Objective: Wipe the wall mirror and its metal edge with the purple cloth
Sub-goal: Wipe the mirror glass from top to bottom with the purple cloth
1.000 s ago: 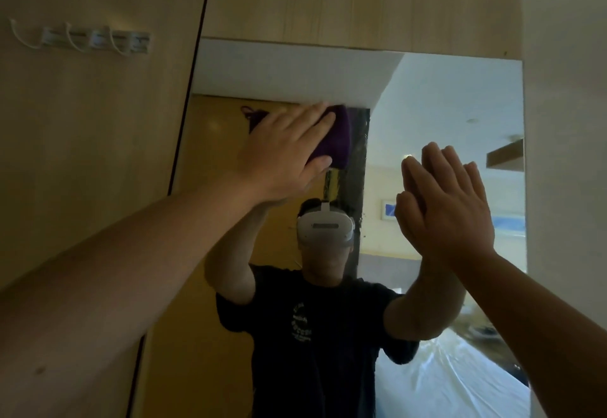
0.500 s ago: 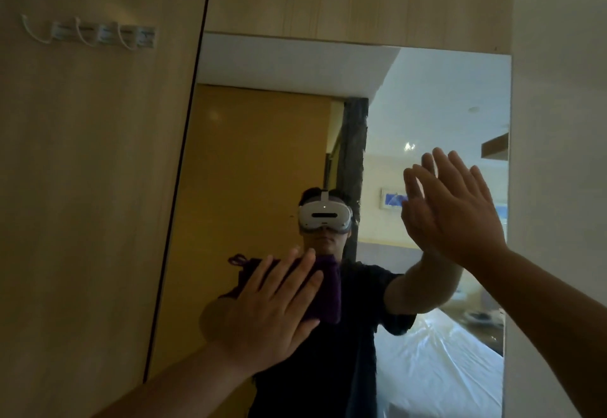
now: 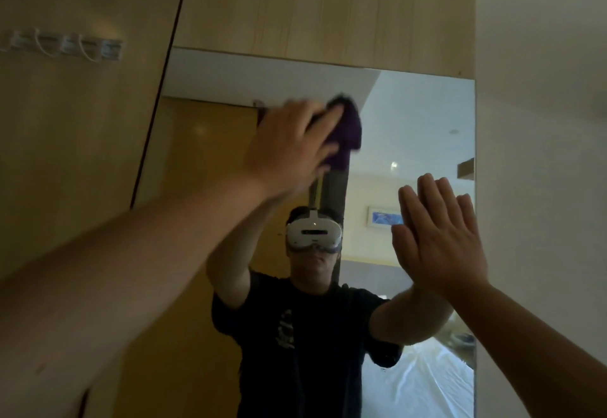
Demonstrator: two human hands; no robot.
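Observation:
The tall wall mirror (image 3: 423,128) fills the middle of the view, set between wooden panels. Its dark left edge (image 3: 154,128) runs down at a slant. My left hand (image 3: 289,145) presses the purple cloth (image 3: 345,131) flat against the upper part of the glass, fingers spread over it; the hand is motion-blurred. My right hand (image 3: 440,237) rests flat on the glass near the mirror's right edge, fingers together and pointing up, holding nothing. The mirror reflects a person in a dark shirt wearing a white headset.
A wooden panel (image 3: 65,171) at left carries a row of small wall hooks (image 3: 65,46). Another wooden panel (image 3: 328,7) sits above the mirror. A pale wall (image 3: 538,122) borders the mirror on the right.
My left hand swept the cloth down to the mirror's middle and has come back up to the upper part. My right hand has stayed flat on the glass.

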